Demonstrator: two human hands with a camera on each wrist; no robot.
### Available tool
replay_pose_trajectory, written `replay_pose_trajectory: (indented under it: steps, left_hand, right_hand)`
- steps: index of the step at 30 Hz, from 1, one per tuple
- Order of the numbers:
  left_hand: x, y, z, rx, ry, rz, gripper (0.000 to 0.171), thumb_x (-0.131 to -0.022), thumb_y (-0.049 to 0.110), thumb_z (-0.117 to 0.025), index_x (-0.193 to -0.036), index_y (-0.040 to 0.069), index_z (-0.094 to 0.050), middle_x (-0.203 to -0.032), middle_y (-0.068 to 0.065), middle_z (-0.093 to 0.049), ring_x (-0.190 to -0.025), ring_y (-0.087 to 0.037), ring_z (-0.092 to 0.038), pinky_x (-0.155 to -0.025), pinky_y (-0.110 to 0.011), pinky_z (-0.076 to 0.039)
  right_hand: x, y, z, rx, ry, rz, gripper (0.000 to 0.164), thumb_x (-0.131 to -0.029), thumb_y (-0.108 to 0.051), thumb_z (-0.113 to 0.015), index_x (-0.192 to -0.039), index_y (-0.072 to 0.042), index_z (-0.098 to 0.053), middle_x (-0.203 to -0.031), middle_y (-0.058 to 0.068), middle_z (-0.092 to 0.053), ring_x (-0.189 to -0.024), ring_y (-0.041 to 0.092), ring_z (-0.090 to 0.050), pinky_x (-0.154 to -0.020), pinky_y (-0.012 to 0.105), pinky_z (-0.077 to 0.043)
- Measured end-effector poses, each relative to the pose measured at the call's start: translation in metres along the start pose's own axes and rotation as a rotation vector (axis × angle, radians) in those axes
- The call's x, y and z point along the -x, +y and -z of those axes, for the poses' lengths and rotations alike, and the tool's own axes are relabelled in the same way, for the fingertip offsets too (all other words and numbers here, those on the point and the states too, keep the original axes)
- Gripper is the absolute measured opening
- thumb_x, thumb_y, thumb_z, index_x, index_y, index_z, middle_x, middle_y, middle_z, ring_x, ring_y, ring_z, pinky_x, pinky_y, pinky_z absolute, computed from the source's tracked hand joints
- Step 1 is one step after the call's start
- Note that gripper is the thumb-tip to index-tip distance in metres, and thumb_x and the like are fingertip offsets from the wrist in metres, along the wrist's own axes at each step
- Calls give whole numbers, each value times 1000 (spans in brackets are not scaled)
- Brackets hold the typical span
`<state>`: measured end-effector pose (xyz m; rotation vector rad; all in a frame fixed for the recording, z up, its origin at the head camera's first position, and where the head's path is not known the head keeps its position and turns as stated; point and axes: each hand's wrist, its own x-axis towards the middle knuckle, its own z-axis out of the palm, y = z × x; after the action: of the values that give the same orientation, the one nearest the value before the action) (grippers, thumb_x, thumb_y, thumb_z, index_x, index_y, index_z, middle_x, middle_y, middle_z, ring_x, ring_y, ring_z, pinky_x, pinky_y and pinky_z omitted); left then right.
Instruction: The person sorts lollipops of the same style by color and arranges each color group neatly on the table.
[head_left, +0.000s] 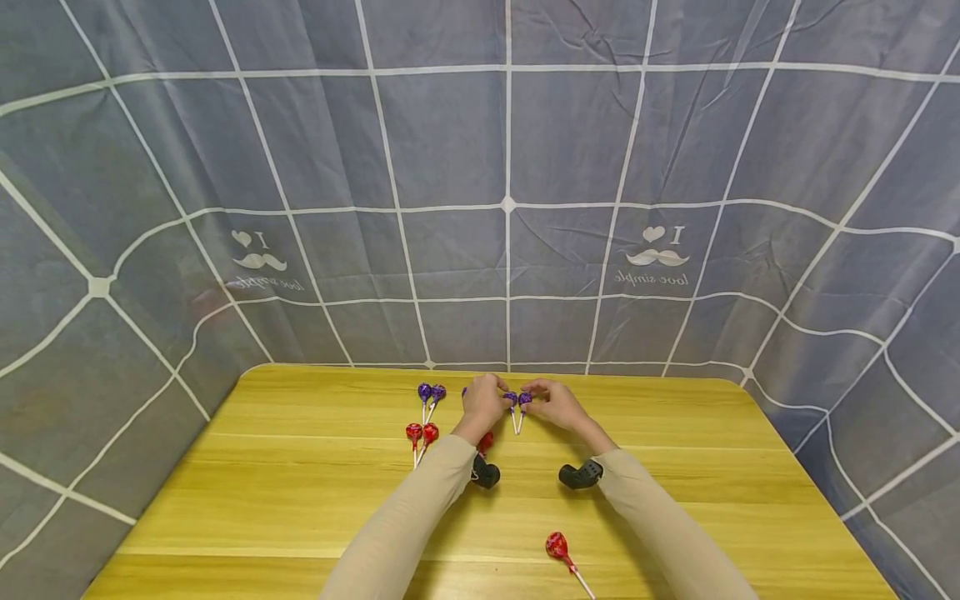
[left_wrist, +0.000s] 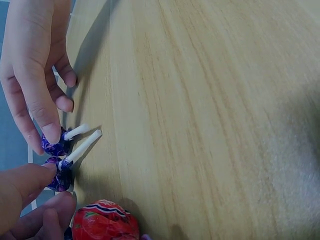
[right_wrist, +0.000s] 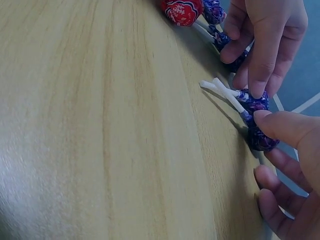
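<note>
Two purple-wrapped lollipops lie side by side near the table's far edge, heads close together and white sticks toward the person. My left hand pinches the head of the left purple lollipop between thumb and fingers. The right purple lollipop has its head pinched by my right hand. In the right wrist view the two sticks cross near their ends. More purple lollipops sit beside my left hand, mostly hidden by it in the head view. A red lollipop shows close under the left wrist.
Farther left on the wooden table lie two purple lollipops and, nearer, two red lollipops. A single red lollipop rests near the front, between the forearms. A grey gridded curtain hangs behind the table.
</note>
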<state>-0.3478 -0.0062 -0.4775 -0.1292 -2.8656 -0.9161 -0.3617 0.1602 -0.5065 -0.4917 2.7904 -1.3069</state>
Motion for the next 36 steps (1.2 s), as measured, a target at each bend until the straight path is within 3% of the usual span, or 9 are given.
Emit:
replay_pose_trajectory:
  steps: [12,36]
  left_hand:
    - [2,1,-1,5,1,13,17,-77,16,-81,-89,6,-75,-90,-7,-75,-80,-22,-69,-67,-34,-54]
    - [2,-1,1,-1,-4,15,21,-77,18,-80,-94,6,-76,-94,-7,-75,-85,-24,-69,-74,-37,-54]
  right_hand:
    - [2,-5,-2,4,22,-6,29,-84,-10,-72,-111,-1,-68,-104,16,-70,-98,28,-63,-81,35,-49]
    - [2,-3,-2,-8,25,-10,30,-85,-13,-72,-112,-2,-67,-104,15,-70,-99,28,-63,-83,36,-48]
